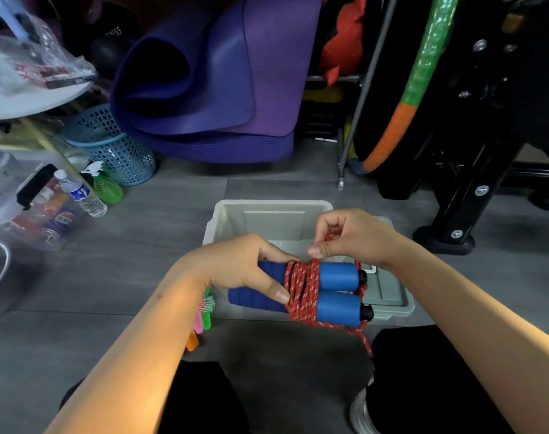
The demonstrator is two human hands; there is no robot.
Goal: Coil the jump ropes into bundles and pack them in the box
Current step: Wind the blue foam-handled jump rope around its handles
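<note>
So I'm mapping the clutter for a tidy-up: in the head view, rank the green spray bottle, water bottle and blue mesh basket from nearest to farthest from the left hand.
From the left hand:
1. Water bottle, on the floor to the left.
2. Green spray bottle, just behind the water bottle.
3. Blue mesh basket, farther back by the purple mat.

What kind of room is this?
Probably a home gym or exercise storage corner: a rolled purple yoga mat, a green-and-orange hoop and a black machine frame stand on the floor.
</note>
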